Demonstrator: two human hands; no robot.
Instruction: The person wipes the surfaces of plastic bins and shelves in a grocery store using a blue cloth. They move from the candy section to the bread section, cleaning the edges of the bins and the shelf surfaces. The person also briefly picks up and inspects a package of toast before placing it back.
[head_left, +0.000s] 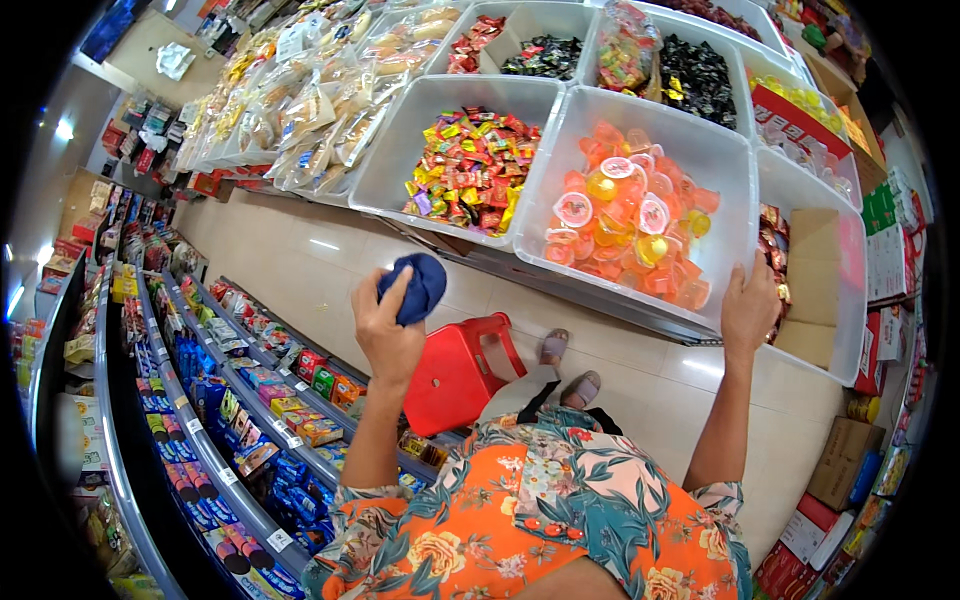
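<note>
My left hand (386, 322) grips a bunched dark blue cloth (414, 289) above the aisle floor, left of the bins. My right hand (750, 304) rests on the right rim of a clear plastic bin (637, 105) that holds orange and yellow jelly cups (622, 217). Whether its fingers press on the rim or only touch it is hard to tell. To the left stands another plastic bin (382, 157) with wrapped candies (476, 169) in red, yellow and purple. At the right, a bin (851, 300) holds dark red wrapped sweets and a piece of cardboard (810, 277).
A red plastic stool (450, 375) stands on the tiled floor (270, 240) near my feet. Shelves of packaged snacks (300, 420) line the left side. Bagged breads (322, 112) lie beyond the candy bins. Cardboard boxes (844, 461) are stacked at the right.
</note>
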